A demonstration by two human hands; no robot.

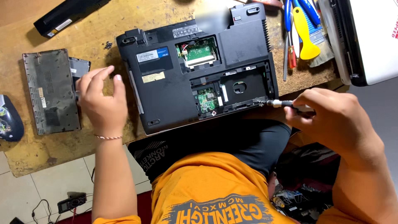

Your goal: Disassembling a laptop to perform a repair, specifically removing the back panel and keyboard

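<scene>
Right hand (331, 120), nearest me: fingers clenched round a screwdriver (286, 104), tip down at the near right corner of the upturned black laptop (195, 74), right at the edge of the open bay. I'd say it's on a screw there, but the screw itself is too small to make out.

Left hand (101, 103): fingers released, half curled, grasping nothing. It hovers over the bench (37, 153) just left of the laptop, beside the removed cover panel (52, 91).

Progress, as I read it:
- Done: bottom cover panel is off and lying flat on the left of the bench. A smaller flat part (81, 68) is tucked at its right edge (drive or second cover, can't tell which).
- Done: battery (68, 14) is out, lying at the far left corner, well apart from the laptop. The far-edge battery slot looks vacant, partly blurred.
- Exposed: memory bay (199, 53) with its green board, a second green board (206, 99) lower down, and the empty drive bay (244, 87).
- A few loose screws (108, 45) sit near the laptop's far left corner.
- Left: the main bottom shell is still on, so I judge this early to middle of the strip-down.

Far right: yellow pry tool (304, 35), blue-handled pliers (309, 10) and other hand tools, then a white laptop (369, 37) at the edge. Computer mouse (9, 118) at the far left edge.
</scene>
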